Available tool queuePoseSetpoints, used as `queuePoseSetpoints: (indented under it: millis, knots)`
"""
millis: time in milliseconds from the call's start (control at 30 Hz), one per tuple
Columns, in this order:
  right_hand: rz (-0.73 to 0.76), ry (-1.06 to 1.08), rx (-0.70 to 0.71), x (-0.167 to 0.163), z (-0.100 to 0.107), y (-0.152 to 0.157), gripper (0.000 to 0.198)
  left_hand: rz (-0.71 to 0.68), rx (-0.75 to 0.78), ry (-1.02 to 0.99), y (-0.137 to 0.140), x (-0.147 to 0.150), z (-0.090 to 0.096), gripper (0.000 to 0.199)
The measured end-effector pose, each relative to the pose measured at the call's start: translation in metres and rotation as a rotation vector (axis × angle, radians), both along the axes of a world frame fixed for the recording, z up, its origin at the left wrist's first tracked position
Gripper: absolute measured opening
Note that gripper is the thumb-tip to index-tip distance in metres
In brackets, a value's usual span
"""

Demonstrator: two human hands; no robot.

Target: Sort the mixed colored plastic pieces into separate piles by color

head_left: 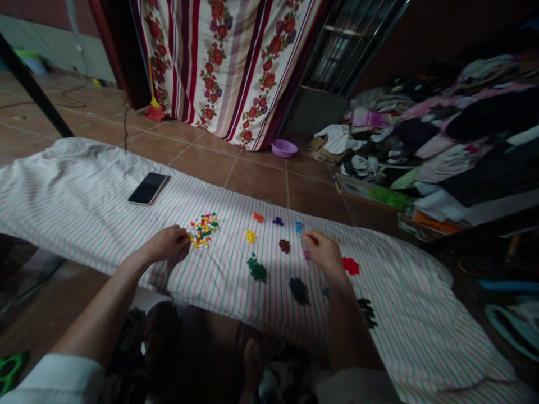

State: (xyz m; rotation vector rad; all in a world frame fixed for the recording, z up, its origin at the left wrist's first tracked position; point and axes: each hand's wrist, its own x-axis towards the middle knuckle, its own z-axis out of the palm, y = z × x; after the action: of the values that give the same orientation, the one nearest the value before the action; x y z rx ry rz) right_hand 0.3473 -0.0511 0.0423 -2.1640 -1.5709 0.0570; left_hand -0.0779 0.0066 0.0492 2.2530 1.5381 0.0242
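Observation:
On the striped cloth (227, 280) lies a loose pile of small mixed-colour pieces (204, 230). The fingertips of my left hand (170, 242) are pinched together at the pile's left edge; what they hold, if anything, is too small to name. My right hand (324, 251) is also closed in a pinch, between the light blue pieces (298, 226) and the pink pieces (306, 255). Its content cannot be made out. Sorted by colour nearby are orange (258, 217), yellow (251, 237), brown (284, 246), green (256, 268), dark grey (298, 290) and red pieces (351, 266).
A phone (149, 188) lies on the cloth at the left. Black pieces (367, 312) sit beyond my right forearm. Past the far edge are a tiled floor, a purple basin (284, 148) and a flowered curtain (227, 67). Clothes (421, 123) are heaped at the right.

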Motion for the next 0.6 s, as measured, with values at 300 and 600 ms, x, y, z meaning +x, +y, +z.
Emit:
queuePoseSetpoints:
  millis: [300, 600]
  knots:
    - [0.389, 0.051, -0.058, -0.097, -0.001, 0.021, 0.023, -0.023, -0.002, -0.03, -0.003, -0.004, 0.001, 0.028]
    - [0.66, 0.029, -0.125, -0.185, -0.004, 0.02, 0.017, -0.023, 0.016, -0.039, -0.006, -0.005, 0.001, 0.026]
